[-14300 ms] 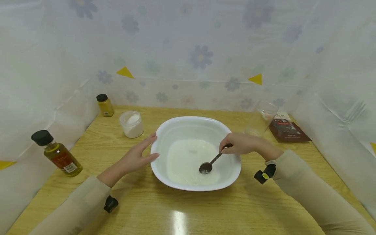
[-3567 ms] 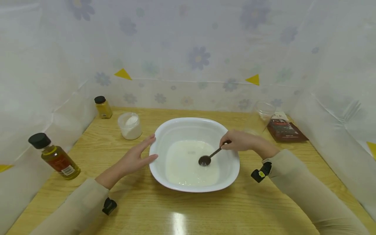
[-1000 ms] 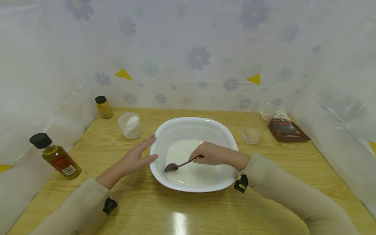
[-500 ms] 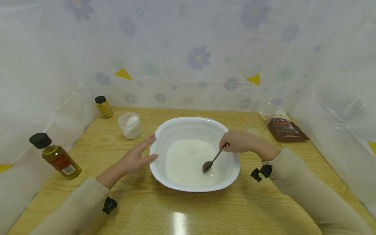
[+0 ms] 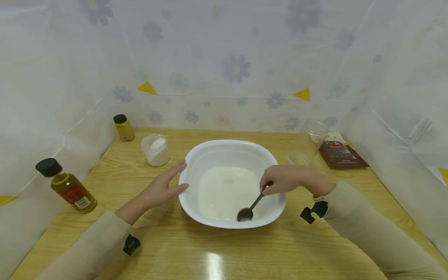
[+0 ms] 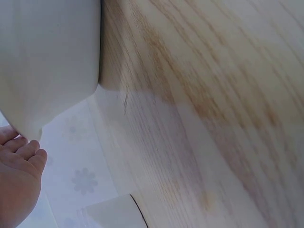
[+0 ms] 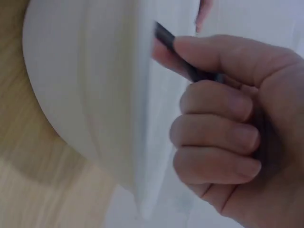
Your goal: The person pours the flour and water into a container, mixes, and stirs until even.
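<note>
A white oval basin (image 5: 231, 147) stands on the wooden table, with a milky white liquid (image 5: 224, 190) covering its bottom. My right hand (image 5: 285, 179) pinches the handle of a dark brown spoon (image 5: 245, 214), whose bowl is low in the basin near its front wall. In the right wrist view the fingers of that hand (image 7: 223, 118) curl round the handle, and the spoon's bowl is out of sight. My left hand (image 5: 161, 191) rests against the basin's left rim, thumb and fingers spread. The left wrist view shows its fingertips (image 6: 32, 148) at the rim.
Left of the basin are a clear jar of white powder (image 5: 155, 151), a yellow jar with a black lid (image 5: 124, 128) and an oil bottle (image 5: 72, 191). A tilted-looking clear cup (image 5: 308, 144), partly behind my right hand, and a brown packet (image 5: 342, 154) are at the back right.
The spoon has swept round the basin, from the left side a second ago to the right, then toward the front wall. My left hand has kept its place on the rim.
</note>
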Demonstrator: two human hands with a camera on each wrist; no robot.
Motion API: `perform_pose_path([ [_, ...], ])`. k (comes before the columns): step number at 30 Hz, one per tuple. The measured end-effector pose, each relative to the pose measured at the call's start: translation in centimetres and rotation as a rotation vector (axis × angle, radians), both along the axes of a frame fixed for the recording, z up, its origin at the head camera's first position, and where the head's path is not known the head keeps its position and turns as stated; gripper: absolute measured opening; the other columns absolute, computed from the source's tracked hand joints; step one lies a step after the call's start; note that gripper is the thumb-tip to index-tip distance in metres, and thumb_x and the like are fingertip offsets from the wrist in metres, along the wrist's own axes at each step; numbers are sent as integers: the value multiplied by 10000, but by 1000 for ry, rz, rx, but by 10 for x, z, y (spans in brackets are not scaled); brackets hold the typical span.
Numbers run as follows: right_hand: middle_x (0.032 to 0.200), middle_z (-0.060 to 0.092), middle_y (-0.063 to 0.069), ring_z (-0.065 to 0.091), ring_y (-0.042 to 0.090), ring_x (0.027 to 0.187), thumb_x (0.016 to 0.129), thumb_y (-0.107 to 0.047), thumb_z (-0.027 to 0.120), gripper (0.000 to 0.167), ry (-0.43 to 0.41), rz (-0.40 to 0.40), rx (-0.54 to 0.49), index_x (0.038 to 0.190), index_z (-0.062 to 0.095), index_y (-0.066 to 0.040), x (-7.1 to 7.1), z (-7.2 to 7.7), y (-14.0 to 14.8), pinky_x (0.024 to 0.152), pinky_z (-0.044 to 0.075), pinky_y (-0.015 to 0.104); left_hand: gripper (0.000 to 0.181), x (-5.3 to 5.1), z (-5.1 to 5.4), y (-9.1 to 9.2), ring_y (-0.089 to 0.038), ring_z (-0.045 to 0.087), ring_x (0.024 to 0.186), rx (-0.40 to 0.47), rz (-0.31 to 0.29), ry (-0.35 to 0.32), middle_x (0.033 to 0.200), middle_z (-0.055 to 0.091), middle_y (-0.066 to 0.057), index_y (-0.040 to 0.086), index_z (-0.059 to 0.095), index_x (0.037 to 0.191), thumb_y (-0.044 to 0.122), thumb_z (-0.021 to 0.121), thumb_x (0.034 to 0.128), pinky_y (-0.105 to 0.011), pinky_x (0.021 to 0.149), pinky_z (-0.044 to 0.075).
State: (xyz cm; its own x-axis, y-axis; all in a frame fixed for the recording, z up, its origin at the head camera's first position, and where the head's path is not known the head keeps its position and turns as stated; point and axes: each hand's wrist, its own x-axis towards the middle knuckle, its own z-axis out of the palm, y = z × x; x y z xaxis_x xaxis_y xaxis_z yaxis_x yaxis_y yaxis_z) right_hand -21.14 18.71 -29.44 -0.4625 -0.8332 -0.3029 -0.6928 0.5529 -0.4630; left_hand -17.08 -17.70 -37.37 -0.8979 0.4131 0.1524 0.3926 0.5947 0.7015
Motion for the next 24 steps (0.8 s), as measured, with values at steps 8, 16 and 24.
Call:
perform_pose_path([
  [8,692,589,-83,387,5,526,909,-73,571,140,172,-10,-203,927,709,-55,-3,-24,-19,498,360,200,707,-1,-1,0,-309,178,1351,13,-8,8,1496,202,-116,16,287,1433,358,598,898,-502,1053,207],
  [16,665,571,-85,362,-9,528,910,-74,554,163,50,98,-192,965,704,-43,4,-28,-31,521,356,181,705,-1,-2,-1,-304,190,1348,10,-5,21,1494,202,-122,8,293,1428,360,596,899,-495,1052,215],
  [24,684,600,-48,371,24,476,893,-47,571,150,256,-119,-247,969,697,-15,2,-34,-41,499,365,206,707,-1,-2,0,-297,190,1349,6,1,12,1497,202,-100,18,293,1431,368,596,897,-489,1055,213],
])
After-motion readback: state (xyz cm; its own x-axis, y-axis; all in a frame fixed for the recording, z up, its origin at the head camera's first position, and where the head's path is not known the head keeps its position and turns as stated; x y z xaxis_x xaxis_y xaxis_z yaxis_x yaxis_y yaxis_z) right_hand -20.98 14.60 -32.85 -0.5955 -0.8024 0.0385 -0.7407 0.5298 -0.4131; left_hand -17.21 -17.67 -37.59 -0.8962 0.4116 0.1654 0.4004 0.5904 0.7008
